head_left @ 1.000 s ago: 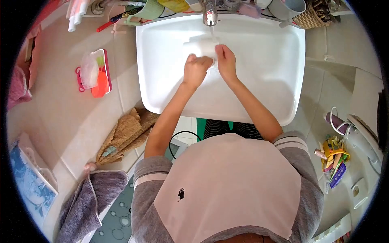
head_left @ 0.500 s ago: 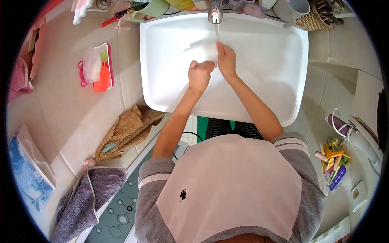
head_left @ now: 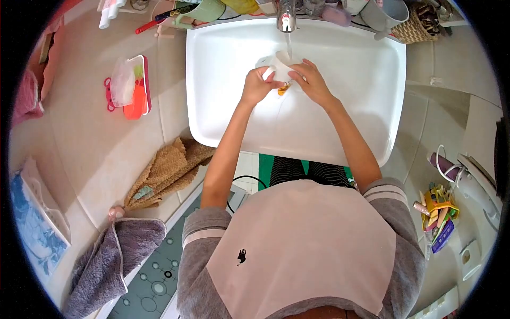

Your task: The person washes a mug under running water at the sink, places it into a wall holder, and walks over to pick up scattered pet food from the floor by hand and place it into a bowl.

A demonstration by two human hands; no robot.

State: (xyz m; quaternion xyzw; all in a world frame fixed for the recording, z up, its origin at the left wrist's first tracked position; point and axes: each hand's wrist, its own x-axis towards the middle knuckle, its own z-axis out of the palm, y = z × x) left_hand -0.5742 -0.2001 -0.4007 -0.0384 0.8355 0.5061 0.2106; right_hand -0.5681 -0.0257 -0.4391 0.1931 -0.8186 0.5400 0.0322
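Note:
Over the white sink (head_left: 350, 80), my left hand (head_left: 258, 85) pinches the left side of a thin white piece (head_left: 282, 65). My right hand (head_left: 312, 82) has its fingers closed on the right side of the same piece. A small orange-yellow thing (head_left: 283, 89) shows just below the white piece, between the hands; what it is cannot be made out. Water runs from the metal faucet (head_left: 286, 22) onto the white piece.
Cups, a wicker basket (head_left: 413, 29) and bottles line the ledge behind the sink. A brown towel (head_left: 169, 170) and a grey towel (head_left: 119, 255) hang at the left. A hair dryer (head_left: 473, 183) hangs at the right.
My hands have moved apart and changed their hold on the white piece, which now stands more upright. The orange-yellow thing has come into sight. The view has shifted slightly.

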